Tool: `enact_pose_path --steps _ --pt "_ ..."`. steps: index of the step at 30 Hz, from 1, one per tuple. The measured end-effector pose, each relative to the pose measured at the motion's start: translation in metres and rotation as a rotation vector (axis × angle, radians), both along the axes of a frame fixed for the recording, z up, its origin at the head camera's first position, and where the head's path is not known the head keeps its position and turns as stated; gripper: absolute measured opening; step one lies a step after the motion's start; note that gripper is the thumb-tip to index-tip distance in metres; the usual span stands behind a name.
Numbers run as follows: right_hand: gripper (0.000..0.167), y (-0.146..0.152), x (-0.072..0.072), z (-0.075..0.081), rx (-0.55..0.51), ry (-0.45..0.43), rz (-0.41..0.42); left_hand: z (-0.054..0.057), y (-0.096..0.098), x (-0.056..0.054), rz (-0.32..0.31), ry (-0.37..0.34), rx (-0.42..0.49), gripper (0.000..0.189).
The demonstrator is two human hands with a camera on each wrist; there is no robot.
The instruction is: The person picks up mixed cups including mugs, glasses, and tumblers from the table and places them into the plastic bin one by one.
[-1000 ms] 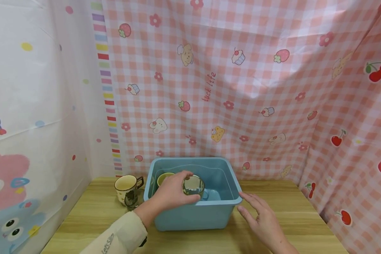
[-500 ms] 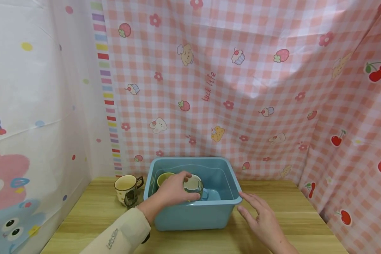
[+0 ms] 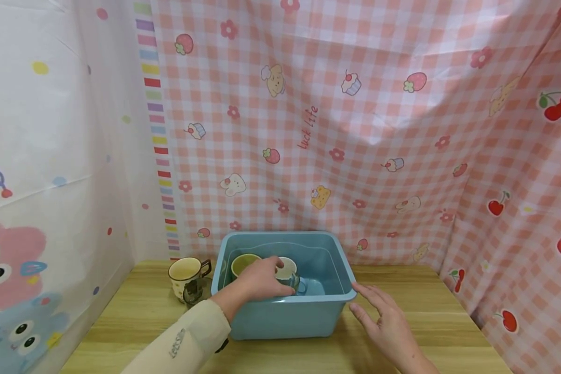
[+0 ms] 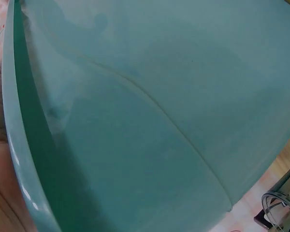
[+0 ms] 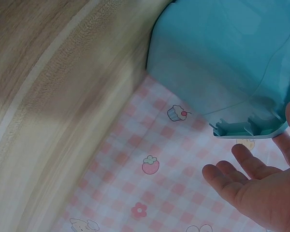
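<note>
Left hand (image 3: 261, 280) pinched a glass cup (image 3: 288, 269) inside the blue bin (image 3: 285, 320), right hand (image 3: 389, 327) lay spread at its rim (image 3: 318, 298); setting down seemed in hand, the next move likely calling for gentle release.

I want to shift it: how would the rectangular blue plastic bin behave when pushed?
The blue bin looks stiff, its walls standing straight. Sitting level on the wood-grained table, it probably won't tip easily. The round yellow-green cup inside might slide.
</note>
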State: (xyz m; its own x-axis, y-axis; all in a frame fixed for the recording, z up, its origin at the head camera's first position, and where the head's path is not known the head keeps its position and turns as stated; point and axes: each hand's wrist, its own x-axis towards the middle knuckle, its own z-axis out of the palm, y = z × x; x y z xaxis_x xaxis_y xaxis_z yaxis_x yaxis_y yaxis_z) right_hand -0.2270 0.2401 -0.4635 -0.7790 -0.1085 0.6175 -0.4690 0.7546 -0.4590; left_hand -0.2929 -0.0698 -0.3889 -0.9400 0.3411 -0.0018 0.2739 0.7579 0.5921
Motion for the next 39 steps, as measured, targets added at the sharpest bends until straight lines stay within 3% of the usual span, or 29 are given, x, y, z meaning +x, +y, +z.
enact_pose_path --steps 18,25,39 --pt "0.043 -0.001 -0.001 -0.001 -0.017 0.008 0.005 -0.003 -0.001 -0.017 -0.058 -0.092 -0.088 0.065" --pt "0.044 -0.001 -0.001 -0.001 -0.026 0.011 0.005 -0.003 0.0 -0.021 -0.059 -0.158 -0.093 0.059" --pt "0.043 -0.001 -0.001 -0.002 -0.024 0.013 0.005 -0.007 -0.005 -0.026 -0.135 -0.168 -0.119 0.055"
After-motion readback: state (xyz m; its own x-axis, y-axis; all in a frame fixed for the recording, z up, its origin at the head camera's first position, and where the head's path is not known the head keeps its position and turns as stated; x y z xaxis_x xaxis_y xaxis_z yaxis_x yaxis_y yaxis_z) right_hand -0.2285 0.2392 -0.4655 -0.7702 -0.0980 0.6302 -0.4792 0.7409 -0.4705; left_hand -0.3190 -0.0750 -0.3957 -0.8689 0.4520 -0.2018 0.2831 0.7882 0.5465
